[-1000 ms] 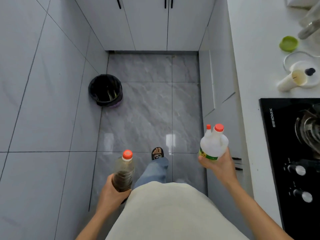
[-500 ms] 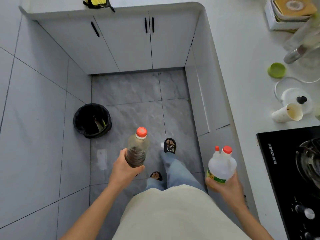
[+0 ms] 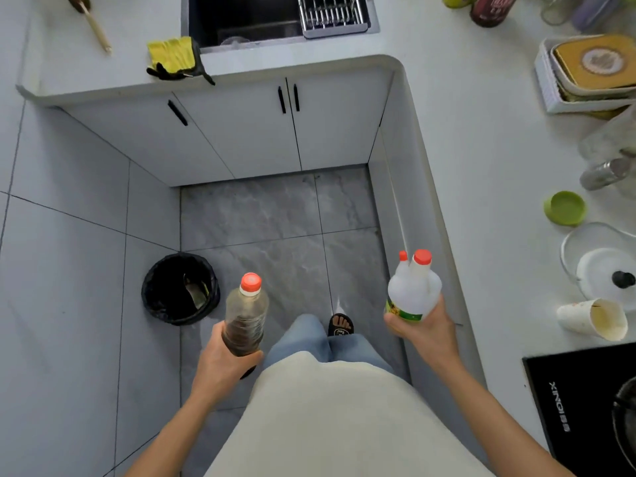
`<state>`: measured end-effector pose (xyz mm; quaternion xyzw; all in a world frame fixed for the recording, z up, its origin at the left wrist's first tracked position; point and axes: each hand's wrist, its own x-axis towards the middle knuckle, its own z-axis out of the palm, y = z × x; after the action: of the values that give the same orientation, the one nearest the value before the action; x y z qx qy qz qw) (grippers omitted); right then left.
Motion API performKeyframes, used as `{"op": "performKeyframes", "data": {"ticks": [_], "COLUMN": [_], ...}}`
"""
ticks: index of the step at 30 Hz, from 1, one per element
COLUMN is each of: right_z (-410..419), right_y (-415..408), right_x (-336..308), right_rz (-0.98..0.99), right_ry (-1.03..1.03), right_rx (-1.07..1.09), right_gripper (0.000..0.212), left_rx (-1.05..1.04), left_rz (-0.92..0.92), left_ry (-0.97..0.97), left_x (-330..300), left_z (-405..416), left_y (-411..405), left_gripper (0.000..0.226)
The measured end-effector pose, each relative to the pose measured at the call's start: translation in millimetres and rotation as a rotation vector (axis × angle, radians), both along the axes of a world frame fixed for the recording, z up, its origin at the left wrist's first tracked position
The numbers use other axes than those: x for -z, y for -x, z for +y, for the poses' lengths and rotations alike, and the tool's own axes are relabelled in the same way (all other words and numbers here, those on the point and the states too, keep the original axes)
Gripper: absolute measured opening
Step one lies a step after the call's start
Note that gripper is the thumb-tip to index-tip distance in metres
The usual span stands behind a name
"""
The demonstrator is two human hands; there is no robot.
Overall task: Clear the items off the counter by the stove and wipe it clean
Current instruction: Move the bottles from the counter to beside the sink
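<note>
The left hand point(image 3: 223, 364) grips the lower body of a clear bottle point(image 3: 245, 315) holding dark liquid, fingers curled round it, upright above the floor. The right hand point(image 3: 425, 330) holds a white two-necked jug point(image 3: 413, 290) from below, fingers wrapped round its base, just beside the counter point(image 3: 481, 166) edge. A tipped paper cup point(image 3: 592, 318) lies on the counter near the stove point(image 3: 581, 407).

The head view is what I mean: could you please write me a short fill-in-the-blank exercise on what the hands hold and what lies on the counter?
1. The left hand grips a clear bottle with a ____ cap.
2. The right hand holds a ____ jug.
3. The paper cup on the counter lies on its ____.
4. The black bin stands on the ____.

Missing words: red; white; side; floor
</note>
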<state>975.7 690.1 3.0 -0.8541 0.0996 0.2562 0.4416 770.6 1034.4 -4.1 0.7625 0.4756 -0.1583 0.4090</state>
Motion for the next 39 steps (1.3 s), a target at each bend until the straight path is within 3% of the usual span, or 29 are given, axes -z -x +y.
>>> {"op": "performKeyframes", "data": {"ticks": [8, 17, 21, 27, 39], "right_z": [77, 122, 124, 115, 156], "right_y": [-103, -152, -164, -197, -384], "right_x": [-3, -11, -12, 0, -16], "right_rz": [-0.04, 0.001, 0.0, 0.089, -0.02], "right_ry": [-0.035, 0.026, 0.051, 0.087, 0.092], "right_rx": [0.026, 0.139, 0.199, 0.314, 0.315], "right_gripper": [0.082, 0.069, 0.057, 0.059, 0.053], "left_rx": [0.01, 0.129, 0.233, 0.379, 0.456], "left_rz": [0.075, 0.009, -0.044, -0.133, -0.063], "left_ry": [0.017, 0.033, 0.048, 0.068, 0.049], "left_x": [15, 10, 6, 4, 1], "left_z": [75, 151, 161, 163, 186], "left_y": [-57, -212, -295, -414, -552], "left_gripper": [0.078, 0.077, 0.077, 0.081, 0.077]}}
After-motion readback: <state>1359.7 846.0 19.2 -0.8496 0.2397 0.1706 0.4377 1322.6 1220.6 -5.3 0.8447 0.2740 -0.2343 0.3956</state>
